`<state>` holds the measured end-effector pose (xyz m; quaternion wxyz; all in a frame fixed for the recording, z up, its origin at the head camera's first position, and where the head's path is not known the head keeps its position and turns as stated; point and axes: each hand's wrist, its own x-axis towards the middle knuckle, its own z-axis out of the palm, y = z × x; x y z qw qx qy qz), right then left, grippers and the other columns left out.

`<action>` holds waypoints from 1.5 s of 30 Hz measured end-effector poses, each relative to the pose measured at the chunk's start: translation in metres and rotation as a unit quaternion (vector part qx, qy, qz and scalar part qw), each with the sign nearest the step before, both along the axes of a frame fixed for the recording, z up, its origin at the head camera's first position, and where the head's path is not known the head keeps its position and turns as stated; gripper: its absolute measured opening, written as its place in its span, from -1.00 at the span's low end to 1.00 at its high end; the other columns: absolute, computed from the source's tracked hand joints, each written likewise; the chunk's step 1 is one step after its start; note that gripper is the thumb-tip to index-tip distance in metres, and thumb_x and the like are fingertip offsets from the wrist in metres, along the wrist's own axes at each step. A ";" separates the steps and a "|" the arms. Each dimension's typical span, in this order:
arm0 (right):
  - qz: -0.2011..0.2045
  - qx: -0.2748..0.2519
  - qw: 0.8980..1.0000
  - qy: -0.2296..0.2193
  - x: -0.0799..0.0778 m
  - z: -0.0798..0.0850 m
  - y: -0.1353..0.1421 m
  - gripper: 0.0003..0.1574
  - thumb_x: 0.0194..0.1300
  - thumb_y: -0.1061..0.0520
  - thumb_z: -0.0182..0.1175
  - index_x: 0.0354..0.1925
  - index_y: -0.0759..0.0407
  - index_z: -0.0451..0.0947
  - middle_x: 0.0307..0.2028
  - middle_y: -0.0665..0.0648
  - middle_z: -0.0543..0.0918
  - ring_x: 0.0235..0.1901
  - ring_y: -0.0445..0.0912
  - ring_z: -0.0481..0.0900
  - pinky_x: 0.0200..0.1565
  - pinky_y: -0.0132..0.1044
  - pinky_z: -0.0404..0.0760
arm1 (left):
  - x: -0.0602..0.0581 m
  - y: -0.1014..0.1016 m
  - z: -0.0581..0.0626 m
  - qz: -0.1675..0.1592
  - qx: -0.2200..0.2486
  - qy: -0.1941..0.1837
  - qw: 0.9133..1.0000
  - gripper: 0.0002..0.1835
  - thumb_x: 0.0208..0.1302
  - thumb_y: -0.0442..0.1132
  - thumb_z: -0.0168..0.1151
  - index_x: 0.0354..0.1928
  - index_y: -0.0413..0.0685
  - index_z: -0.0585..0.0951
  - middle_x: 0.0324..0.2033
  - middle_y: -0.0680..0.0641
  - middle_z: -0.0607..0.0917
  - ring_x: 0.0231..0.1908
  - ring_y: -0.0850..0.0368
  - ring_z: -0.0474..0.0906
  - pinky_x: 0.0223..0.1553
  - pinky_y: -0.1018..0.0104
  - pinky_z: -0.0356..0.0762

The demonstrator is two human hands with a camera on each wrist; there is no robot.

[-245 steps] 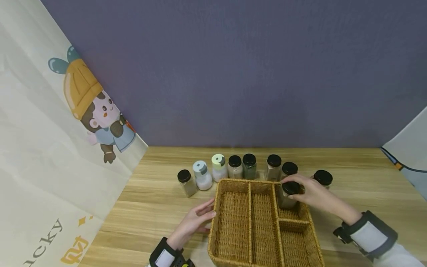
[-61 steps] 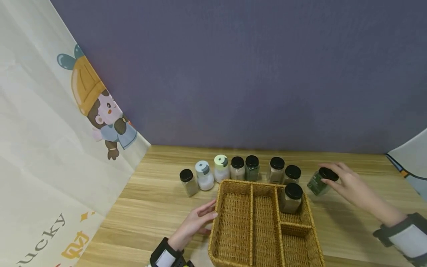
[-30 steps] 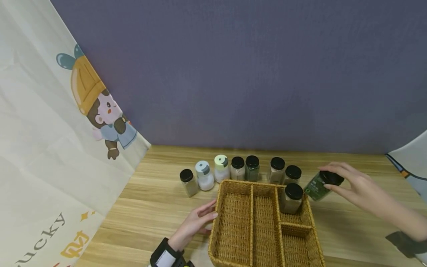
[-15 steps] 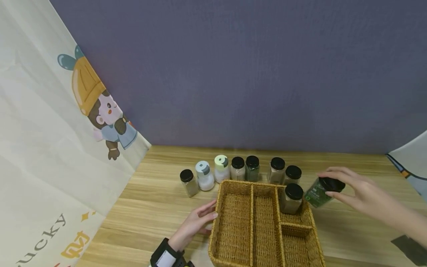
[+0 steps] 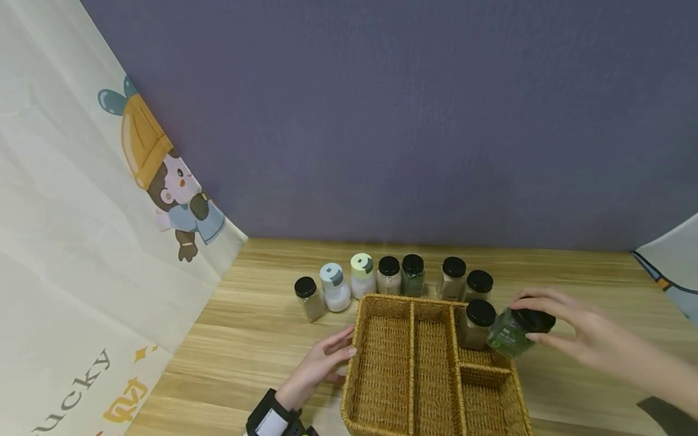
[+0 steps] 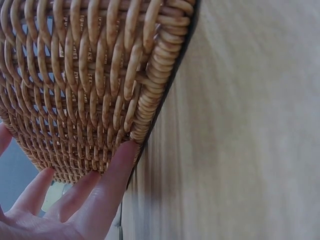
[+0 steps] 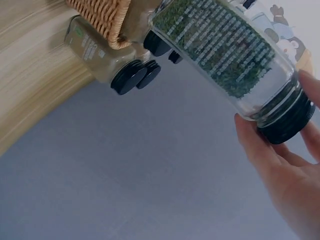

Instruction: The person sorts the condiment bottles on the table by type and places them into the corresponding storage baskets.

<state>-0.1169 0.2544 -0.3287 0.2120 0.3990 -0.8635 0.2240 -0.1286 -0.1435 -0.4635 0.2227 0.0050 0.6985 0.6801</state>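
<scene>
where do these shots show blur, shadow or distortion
Head view: the held green jar looks soft, its label unreadable; left wrist view: the basket is fairly crisp, the table pale and soft with a darker shadow near the basket; right wrist view: the table edge bows, probably lens distortion.

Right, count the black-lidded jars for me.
7 visible: one jar in the right hand, another jar inside the basket, four jars behind it, and the leftmost jar beside the blue-topped shaker.

Left hand [image 5: 317, 366] bare; wide black wrist strap [image 5: 266, 401], white rectangular patch [image 5: 271, 423] on it, small black device [image 5: 294, 425] alongside with 1 yellow spot [image 5: 308, 433]. Right hand [image 5: 567, 321] bare; dark grey band [image 5: 668, 415], cropped.
</scene>
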 end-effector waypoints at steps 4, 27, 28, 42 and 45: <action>-0.007 0.019 1.000 -0.020 0.006 -0.001 -0.002 -0.25 -0.27 0.23 0.40 0.01 -0.04 0.46 0.01 -0.19 0.38 0.01 -0.52 0.24 -0.16 -0.78 0.32 | 0.000 0.000 0.001 0.000 0.001 0.000 1.000 -0.37 0.17 -0.13 0.13 0.28 -0.02 0.20 0.23 -0.34 0.18 0.05 -0.23 0.36 -0.26 0.04 0.57; 0.105 0.023 0.990 -0.091 0.019 -0.019 -0.011 -0.24 -0.21 0.29 0.37 0.06 0.03 0.40 0.10 -0.15 0.31 0.09 -0.44 0.20 -0.29 -0.62 0.45 | -0.001 0.001 0.003 -0.002 0.012 -0.007 1.000 -0.36 0.15 -0.11 0.16 0.28 -0.02 0.22 0.22 -0.33 0.21 0.04 -0.18 0.38 -0.25 0.07 0.57; 0.111 0.021 0.989 -0.093 0.020 -0.019 -0.011 -0.24 -0.20 0.29 0.36 0.06 0.03 0.40 0.10 -0.13 0.31 0.10 -0.43 0.20 -0.29 -0.62 0.44 | -0.001 0.002 0.003 -0.003 0.012 -0.005 1.000 -0.36 0.15 -0.11 0.16 0.28 -0.03 0.22 0.22 -0.34 0.20 0.04 -0.19 0.38 -0.25 0.07 0.57; 0.109 0.022 0.989 -0.096 0.029 -0.027 -0.017 -0.25 -0.20 0.29 0.37 0.04 0.00 0.41 0.11 -0.11 0.30 0.07 -0.43 0.23 -0.26 -0.70 0.38 | 0.000 0.001 0.003 -0.002 0.010 -0.006 1.000 -0.35 0.14 -0.10 0.16 0.28 -0.02 0.22 0.22 -0.33 0.20 0.05 -0.19 0.38 -0.25 0.07 0.57; 0.114 0.028 0.987 -0.113 0.029 -0.029 -0.017 -0.28 -0.15 0.26 0.35 0.05 -0.01 0.41 0.11 -0.11 0.29 0.04 -0.40 0.28 -0.32 -0.64 0.43 | 0.000 0.001 0.002 -0.001 0.008 -0.006 1.000 -0.35 0.14 -0.11 0.16 0.28 -0.02 0.22 0.22 -0.34 0.19 0.05 -0.20 0.37 -0.25 0.07 0.57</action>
